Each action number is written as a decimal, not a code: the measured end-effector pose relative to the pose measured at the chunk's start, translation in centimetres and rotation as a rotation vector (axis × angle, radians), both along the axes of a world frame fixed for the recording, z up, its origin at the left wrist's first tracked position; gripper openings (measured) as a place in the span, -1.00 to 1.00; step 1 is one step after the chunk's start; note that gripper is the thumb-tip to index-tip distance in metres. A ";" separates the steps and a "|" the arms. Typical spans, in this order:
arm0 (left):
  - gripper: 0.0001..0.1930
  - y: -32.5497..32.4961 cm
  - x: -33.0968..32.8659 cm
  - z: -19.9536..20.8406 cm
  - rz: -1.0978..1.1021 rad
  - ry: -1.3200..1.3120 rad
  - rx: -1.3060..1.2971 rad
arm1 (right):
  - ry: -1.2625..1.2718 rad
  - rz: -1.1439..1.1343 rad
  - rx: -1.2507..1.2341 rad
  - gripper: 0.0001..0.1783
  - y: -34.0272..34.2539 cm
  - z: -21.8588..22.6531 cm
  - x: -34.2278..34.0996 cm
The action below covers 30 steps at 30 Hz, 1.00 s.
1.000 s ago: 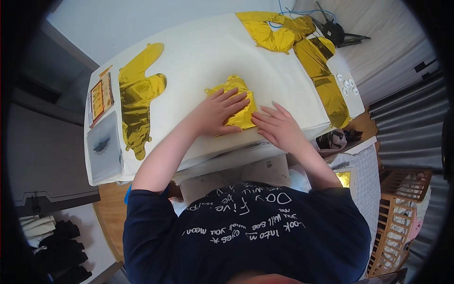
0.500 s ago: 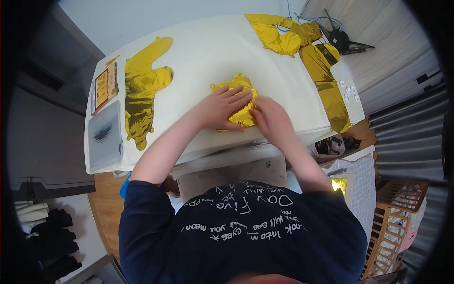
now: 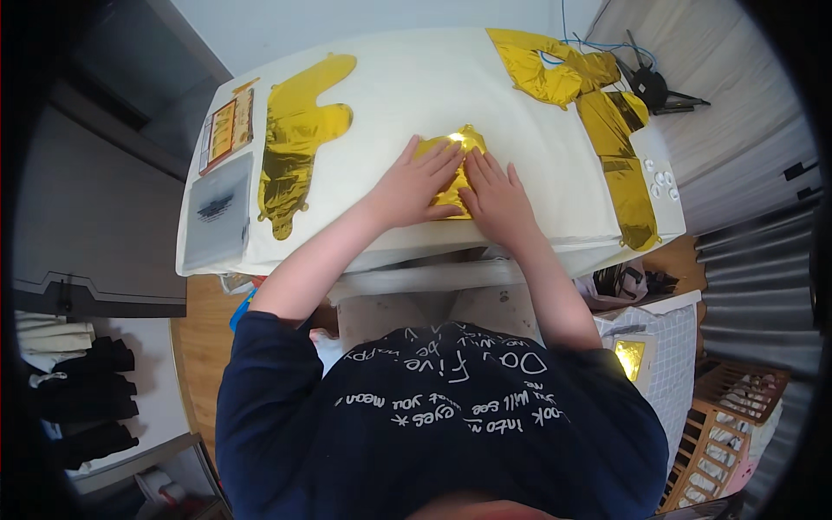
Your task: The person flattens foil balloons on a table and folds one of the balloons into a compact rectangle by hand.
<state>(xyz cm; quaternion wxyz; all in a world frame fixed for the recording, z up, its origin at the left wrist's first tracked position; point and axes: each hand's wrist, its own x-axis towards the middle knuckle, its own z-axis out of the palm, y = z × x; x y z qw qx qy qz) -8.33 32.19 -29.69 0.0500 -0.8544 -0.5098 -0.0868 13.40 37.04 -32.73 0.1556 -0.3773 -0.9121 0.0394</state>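
Note:
A folded gold foil balloon [image 3: 451, 178] lies flat near the front middle of the white-covered table [image 3: 407, 95]. My left hand [image 3: 422, 184] rests palm down on its left part, fingers stretched out. On its right part my right hand [image 3: 498, 195] lies flat too, its fingers pointing away from me. Both hands press on the foil without gripping it, and they cover much of it. To the left, an unfolded, uninflated gold foil balloon [image 3: 295, 143] is spread out. Further gold foil balloons [image 3: 624, 173] lie along the table's right side.
A clear plastic bag [image 3: 217, 212] and a printed card package [image 3: 230, 130] lie at the left edge. Small white rings [image 3: 663, 182] sit at the right edge. A black router [image 3: 650, 87] with cables stands behind at the far right. A wooden crib [image 3: 728, 425] stands lower right.
My right hand has gone from curled fingers at the balloon's right edge to lying flat on it. The whole view has shifted slightly, so the table appears further right.

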 end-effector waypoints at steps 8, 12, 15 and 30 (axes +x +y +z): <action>-0.02 -1.1 -1.3 -0.2 -0.029 0.002 -0.252 | -0.070 0.010 -0.046 -0.18 -0.1 0.8 0.0; 0.04 0.0 -2.7 0.0 -0.102 -0.102 -0.357 | -0.097 0.026 -0.073 -0.02 -0.1 1.3 0.2; 0.14 0.6 -3.1 0.4 -0.159 -0.183 -0.478 | -0.102 0.032 -0.094 0.10 -0.1 1.4 0.2; 0.24 0.6 -2.9 2.4 -0.134 0.131 -0.372 | -0.102 0.016 -0.078 0.15 -0.4 2.0 0.0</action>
